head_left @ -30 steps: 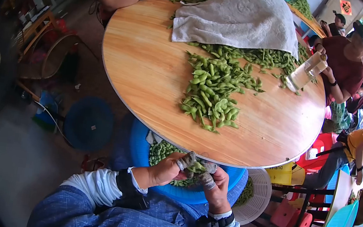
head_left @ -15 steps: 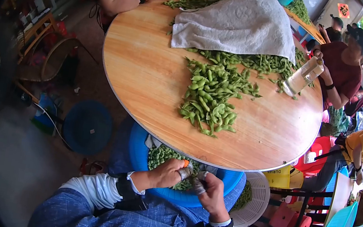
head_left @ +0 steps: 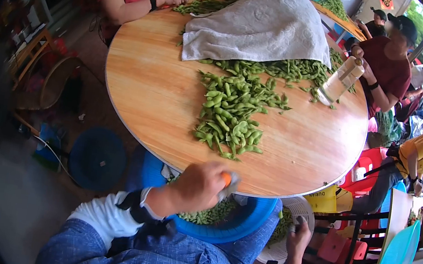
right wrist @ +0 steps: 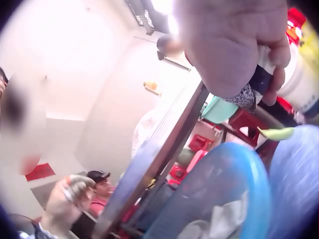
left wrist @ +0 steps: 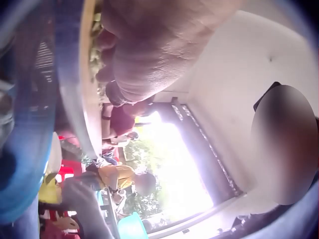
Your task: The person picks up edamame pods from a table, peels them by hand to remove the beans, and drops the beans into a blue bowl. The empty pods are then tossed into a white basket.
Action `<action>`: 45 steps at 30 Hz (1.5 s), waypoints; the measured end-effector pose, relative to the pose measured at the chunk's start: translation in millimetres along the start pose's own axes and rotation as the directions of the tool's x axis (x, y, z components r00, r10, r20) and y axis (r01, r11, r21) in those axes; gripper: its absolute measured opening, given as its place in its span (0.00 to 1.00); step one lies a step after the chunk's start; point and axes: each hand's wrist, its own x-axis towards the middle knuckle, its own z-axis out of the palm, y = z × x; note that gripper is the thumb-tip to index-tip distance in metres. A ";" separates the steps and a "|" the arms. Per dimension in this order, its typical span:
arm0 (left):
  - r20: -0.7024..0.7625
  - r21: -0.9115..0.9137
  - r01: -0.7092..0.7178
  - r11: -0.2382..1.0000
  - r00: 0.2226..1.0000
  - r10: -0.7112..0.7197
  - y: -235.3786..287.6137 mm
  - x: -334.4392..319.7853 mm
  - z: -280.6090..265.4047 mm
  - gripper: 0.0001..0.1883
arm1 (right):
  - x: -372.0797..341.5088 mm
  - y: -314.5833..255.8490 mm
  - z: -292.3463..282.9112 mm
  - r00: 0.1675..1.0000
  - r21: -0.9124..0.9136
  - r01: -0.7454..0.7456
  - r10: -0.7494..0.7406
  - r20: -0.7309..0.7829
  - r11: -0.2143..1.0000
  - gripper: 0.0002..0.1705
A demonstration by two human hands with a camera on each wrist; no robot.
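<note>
Pod (right wrist: 275,133), seen clearly only in the right wrist view, is shown below the right hand (head_left: 298,240), apparently clear of its bent fingers, its tip pointed away from the knee (right wrist: 299,174). Whether anything is pinched by either grip cannot be told. By the left hand (head_left: 195,186) and the counter (head_left: 159,119), the blue basin (head_left: 229,235) is partly hidden.

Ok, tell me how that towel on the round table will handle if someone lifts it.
The towel will likely be floppy, since it drapes in soft folds. It should be fairly light for its spread, as it looks like a single cloth. It may drag a few green pods along, because they lie right at its hem.
</note>
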 end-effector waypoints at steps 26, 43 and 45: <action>0.640 -0.765 0.624 -0.157 0.712 -0.288 -0.5 -16.1 18.8 0.08 | -23.1 -148.8 23.4 0.710 0.817 -0.478 -0.407 0.575 0.323 0.10; 0.542 -0.830 0.558 -0.027 0.793 -0.280 -2.8 -22.0 26.4 0.10 | -25.0 -148.6 35.6 0.744 0.842 -0.442 -0.398 0.537 0.310 0.11; 0.330 -0.815 0.449 0.366 0.880 -0.342 12.1 -18.6 24.0 0.13 | -26.0 -150.1 34.8 0.784 0.861 -0.403 -0.367 0.500 0.310 0.11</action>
